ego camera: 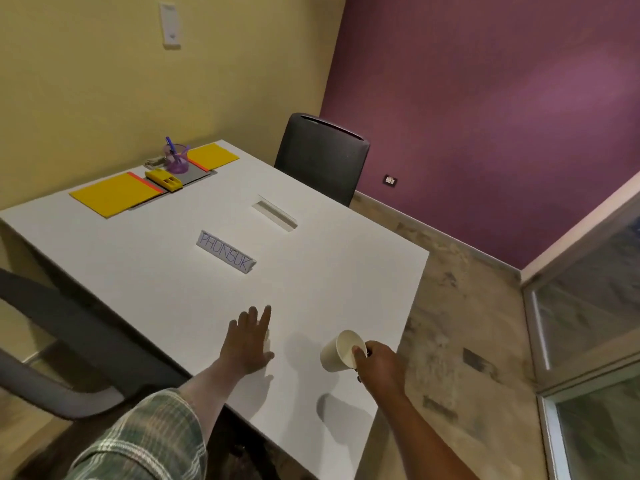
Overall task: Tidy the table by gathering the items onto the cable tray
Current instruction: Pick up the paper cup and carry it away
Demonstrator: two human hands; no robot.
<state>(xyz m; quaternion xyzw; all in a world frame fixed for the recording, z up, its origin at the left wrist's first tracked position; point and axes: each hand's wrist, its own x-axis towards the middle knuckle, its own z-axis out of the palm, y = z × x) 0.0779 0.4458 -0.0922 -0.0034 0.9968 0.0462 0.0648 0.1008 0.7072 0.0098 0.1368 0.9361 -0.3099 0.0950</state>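
My right hand (379,367) grips a white paper cup (337,355) by its rim, tilted on its side just above the white table (329,271) near the front right edge. My left hand (249,341) lies flat on the table with fingers spread, holding nothing. At the far left end sits the grey cable tray (197,174). On it stand a purple pen cup (177,157) with pens, a yellow stapler-like item (163,180) and a small metal item (155,162). Two yellow folders (116,194) (213,155) flank it.
A paper name card (227,251) stands mid-table, and a second one (275,213) lies behind it. A black chair (322,157) stands at the far side. A grey chair (62,341) is at my left. A glass partition (588,323) is on the right.
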